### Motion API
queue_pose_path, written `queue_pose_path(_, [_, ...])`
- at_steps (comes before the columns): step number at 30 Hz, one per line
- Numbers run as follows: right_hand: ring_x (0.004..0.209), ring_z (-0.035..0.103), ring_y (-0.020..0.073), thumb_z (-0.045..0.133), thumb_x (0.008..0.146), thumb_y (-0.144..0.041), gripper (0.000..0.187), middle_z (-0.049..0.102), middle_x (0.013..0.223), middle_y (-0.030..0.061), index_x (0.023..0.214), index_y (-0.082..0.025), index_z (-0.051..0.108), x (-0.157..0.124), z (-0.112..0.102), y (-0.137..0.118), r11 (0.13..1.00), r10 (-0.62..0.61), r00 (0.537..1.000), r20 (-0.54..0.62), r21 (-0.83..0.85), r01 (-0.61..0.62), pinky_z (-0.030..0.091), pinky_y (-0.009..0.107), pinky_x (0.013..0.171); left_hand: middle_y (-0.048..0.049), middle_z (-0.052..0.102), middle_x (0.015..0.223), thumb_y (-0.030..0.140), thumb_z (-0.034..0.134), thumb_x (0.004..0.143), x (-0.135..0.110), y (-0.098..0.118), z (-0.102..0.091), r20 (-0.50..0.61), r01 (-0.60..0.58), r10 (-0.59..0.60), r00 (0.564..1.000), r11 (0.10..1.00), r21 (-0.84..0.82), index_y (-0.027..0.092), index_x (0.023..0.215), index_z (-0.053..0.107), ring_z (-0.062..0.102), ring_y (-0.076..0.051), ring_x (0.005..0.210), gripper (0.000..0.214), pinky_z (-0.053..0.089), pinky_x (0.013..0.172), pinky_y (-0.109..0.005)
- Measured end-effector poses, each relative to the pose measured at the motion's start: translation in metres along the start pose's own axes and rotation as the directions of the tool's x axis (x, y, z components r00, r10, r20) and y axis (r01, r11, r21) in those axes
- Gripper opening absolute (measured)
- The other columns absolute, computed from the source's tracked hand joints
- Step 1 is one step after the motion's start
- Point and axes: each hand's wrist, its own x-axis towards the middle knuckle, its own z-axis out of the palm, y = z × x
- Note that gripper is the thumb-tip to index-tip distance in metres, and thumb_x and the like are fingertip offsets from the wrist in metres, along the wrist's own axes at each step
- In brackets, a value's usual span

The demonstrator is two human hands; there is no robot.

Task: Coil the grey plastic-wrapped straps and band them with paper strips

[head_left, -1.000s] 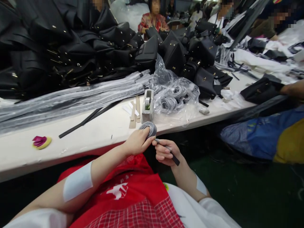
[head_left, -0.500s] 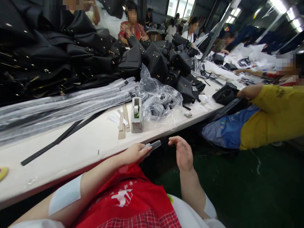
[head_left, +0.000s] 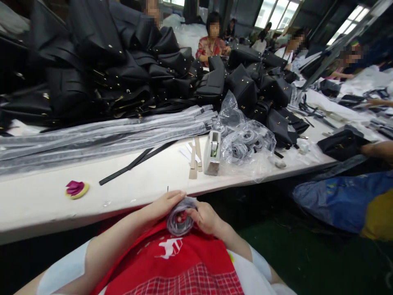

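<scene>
White surface spans twelve o'clock; nearer, over the red apron, a grey coil is held two-handed. The right hand, empty half a second ago, now grips its two-o'clock rim, apparently steadying it; the left hand holds around ten o'clock. Beyond, at one o'clock, stands a tape dispenser.

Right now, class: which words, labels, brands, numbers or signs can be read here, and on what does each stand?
No word, brand or number can be read.
Red apron: white emblem, a picture; faint marks near it are too blurred to read.
Coil: no readable text.
Tape dispenser: no readable text.
Blue garment: any marking is too blurred.
</scene>
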Motion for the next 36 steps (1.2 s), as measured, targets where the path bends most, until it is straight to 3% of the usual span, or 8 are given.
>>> queue_pose_path(7, [0.078, 0.064, 0.0193, 0.034, 0.098, -0.049, 0.046, 0.070, 0.088, 0.0084, 0.093, -0.015, 0.065, 0.042, -0.004, -0.026, 0.979, 0.019, 0.974, 0.227, -0.201, 0.027, 0.045, 0.027, 0.071, 0.0013, 0.050, 0.068, 0.050, 0.036, 0.091, -0.026, -0.029, -0.026, -0.252, -0.126, 0.288, 0.924, 0.851, 0.510, 0.021, 0.070, 0.049, 0.048, -0.018, 0.070, 0.038, 0.040, 0.070, -0.030])
queue_pose_path(10, [0.079, 0.063, 0.0159, 0.027, 0.101, -0.040, 0.044, 0.070, 0.090, 0.0057, 0.096, -0.017, 0.065, 0.074, -0.030, -0.026, 0.976, 0.101, 0.990, -0.102, -0.185, -0.119, 0.046, 0.025, 0.075, 0.0029, 0.045, 0.065, 0.053, 0.037, 0.089, -0.035, -0.037, -0.043, -0.263, -0.097, 0.239, 0.935, 0.883, 0.460, 0.021, 0.069, 0.047, 0.046, -0.017, 0.066, 0.039, 0.039, 0.067, -0.029])
queue_pose_path(14, [0.099, 0.062, 0.0243, 0.046, 0.094, -0.033, 0.031, 0.066, 0.105, 0.0147, 0.111, -0.013, 0.062, 0.130, -0.059, -0.021, 0.770, 0.221, 0.807, -0.547, -0.411, -0.489, 0.045, 0.033, 0.088, 0.0035, 0.048, 0.067, 0.059, 0.039, 0.087, -0.046, -0.044, -0.064, -0.231, -0.075, 0.151, 0.961, 0.948, 0.309, 0.021, 0.078, 0.051, 0.047, -0.016, 0.062, 0.041, 0.039, 0.060, -0.027])
queue_pose_path(18, [0.101, 0.063, 0.0322, 0.052, 0.088, -0.020, 0.027, 0.063, 0.106, 0.0251, 0.106, -0.004, 0.063, 0.167, -0.055, -0.012, 0.604, 0.284, 0.765, -0.578, -0.511, -0.611, 0.048, 0.037, 0.085, 0.0027, 0.053, 0.070, 0.060, 0.043, 0.085, -0.052, -0.048, -0.072, -0.250, -0.136, 0.197, 0.948, 0.961, 0.241, 0.020, 0.077, 0.053, 0.048, -0.016, 0.066, 0.042, 0.040, 0.064, -0.027])
queue_pose_path(26, [0.100, 0.062, 0.0260, 0.043, 0.089, -0.011, 0.027, 0.062, 0.107, 0.0201, 0.106, -0.010, 0.063, 0.160, -0.053, -0.020, 0.691, 0.206, 0.774, -0.599, -0.471, -0.548, 0.047, 0.035, 0.087, 0.0002, 0.061, 0.073, 0.059, 0.046, 0.083, -0.060, -0.047, -0.076, -0.311, -0.157, 0.217, 0.925, 0.966, 0.207, 0.019, 0.077, 0.057, 0.052, -0.017, 0.070, 0.042, 0.042, 0.069, -0.028])
queue_pose_path(29, [0.096, 0.062, 0.0190, 0.048, 0.091, -0.024, 0.018, 0.065, 0.102, 0.0111, 0.094, -0.016, 0.064, 0.129, -0.048, -0.041, 0.802, 0.169, 0.849, -0.501, -0.430, -0.414, 0.047, 0.029, 0.087, 0.0016, 0.058, 0.068, 0.059, 0.048, 0.082, -0.059, -0.047, -0.077, -0.320, -0.145, 0.201, 0.926, 0.971, 0.190, 0.019, 0.075, 0.058, 0.053, -0.016, 0.065, 0.041, 0.043, 0.065, -0.027])
queue_pose_path(32, [0.066, 0.063, 0.0126, 0.047, 0.093, -0.037, 0.022, 0.066, 0.074, 0.0020, 0.086, -0.018, 0.058, 0.083, -0.032, -0.066, 0.969, 0.222, 0.970, -0.097, -0.085, -0.231, 0.050, 0.023, 0.065, 0.0030, 0.057, 0.061, 0.059, 0.046, 0.083, -0.058, -0.050, -0.076, -0.320, -0.090, 0.127, 0.939, 0.988, 0.129, 0.020, 0.081, 0.057, 0.054, -0.016, 0.055, 0.040, 0.043, 0.056, -0.027])
queue_pose_path(36, [0.037, 0.049, 0.0087, 0.048, 0.090, -0.037, 0.022, 0.058, 0.049, -0.0047, 0.080, -0.018, 0.055, 0.035, -0.005, -0.085, 0.907, 0.306, 0.873, 0.381, 0.162, -0.389, 0.035, 0.017, 0.039, 0.0013, 0.061, 0.057, 0.056, 0.045, 0.083, -0.062, -0.054, -0.072, -0.427, -0.047, 0.084, 0.900, 0.994, 0.096, 0.019, 0.086, 0.059, 0.058, -0.017, 0.051, 0.040, 0.044, 0.051, -0.027])
